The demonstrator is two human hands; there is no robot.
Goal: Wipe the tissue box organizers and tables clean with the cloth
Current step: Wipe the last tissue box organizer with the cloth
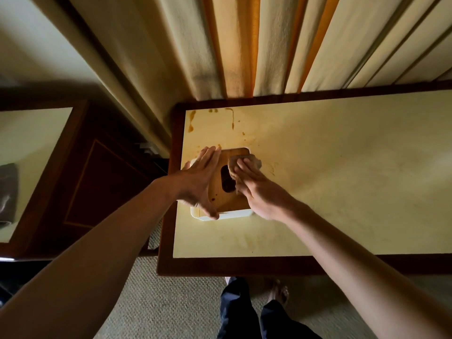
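Covering organizer (226, 192) lid: cloth (241, 160), hands.

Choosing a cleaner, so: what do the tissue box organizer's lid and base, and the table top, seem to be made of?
The organizer's lid looks like wood or bamboo: warm brown with faint grain, satin finish. Its base looks like white plastic, smooth with rounded corners. The table top seems a pale cream laminate or lacquered panel, smooth and slightly glossy, inside a dark polished wood frame; which one, I cannot tell.
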